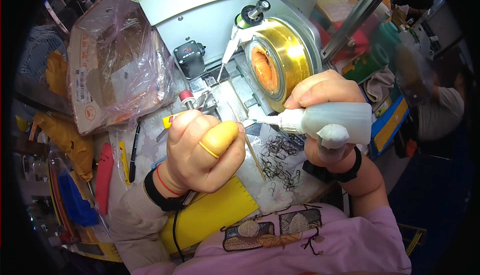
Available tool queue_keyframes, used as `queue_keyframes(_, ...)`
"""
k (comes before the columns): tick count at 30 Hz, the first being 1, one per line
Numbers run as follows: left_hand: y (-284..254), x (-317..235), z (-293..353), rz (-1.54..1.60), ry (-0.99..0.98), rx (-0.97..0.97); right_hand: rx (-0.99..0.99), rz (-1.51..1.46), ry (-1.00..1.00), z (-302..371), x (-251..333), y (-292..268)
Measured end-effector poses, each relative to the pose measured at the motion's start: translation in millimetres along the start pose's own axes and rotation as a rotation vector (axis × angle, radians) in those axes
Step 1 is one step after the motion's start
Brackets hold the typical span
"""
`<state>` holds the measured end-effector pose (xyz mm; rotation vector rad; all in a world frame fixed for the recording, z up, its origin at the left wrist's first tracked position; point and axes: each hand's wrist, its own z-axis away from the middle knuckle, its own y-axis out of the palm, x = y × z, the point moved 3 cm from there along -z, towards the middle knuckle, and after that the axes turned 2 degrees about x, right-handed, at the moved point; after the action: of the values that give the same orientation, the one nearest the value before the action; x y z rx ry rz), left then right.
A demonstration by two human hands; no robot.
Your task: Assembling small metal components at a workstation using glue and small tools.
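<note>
My right hand (327, 95) grips a translucent squeeze bottle (345, 120) lying on its side. The bottle's narrow white nozzle (267, 120) points left, toward the fingertips of my left hand. A whitish cover sits on one of the right hand's fingers. My left hand (200, 150) is closed in front of the machine, with a yellow finger cot (220, 139) on one finger. What its fingertips pinch is too small or hidden to make out. Just below the nozzle, a loose pile of dark fish hooks (280, 157) lies on the worktop.
Ahead stands a pale machine (220, 10) with a gold-rimmed wheel (295, 50) and a small black box (190, 59). A plastic-wrapped carton (95, 80) is at the left, near a black pen (134, 152) and a red strip (103, 177). A yellow sheet (215, 212) lies nearest me.
</note>
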<state>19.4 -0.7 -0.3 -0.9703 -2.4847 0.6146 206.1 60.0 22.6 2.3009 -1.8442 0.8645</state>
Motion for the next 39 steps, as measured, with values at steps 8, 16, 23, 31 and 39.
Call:
queue_keyframes(8, 2, 10, 2, 0.170, -0.102, 0.107, -0.588, 0.003, 0.259, -2, -8, -123)
queue_keyframes(16, 5, 6, -3, 0.279, -0.187, 0.121, -0.574, 1.047, 0.358, 18, -60, -245)
queue_keyframes(23, 7, 5, -7, 0.307, -0.162, 0.139, -0.407, 1.506, 0.315, 19, -39, -209)
queue_keyframes(31, 12, 0, -3, 0.432, -0.114, 0.164, 0.661, 1.087, 0.743, 103, -2, -87)
queue_keyframes(39, 15, -1, -1, 0.424, -0.105, 0.169, 0.705, 1.237, 0.681, 104, 2, -91)
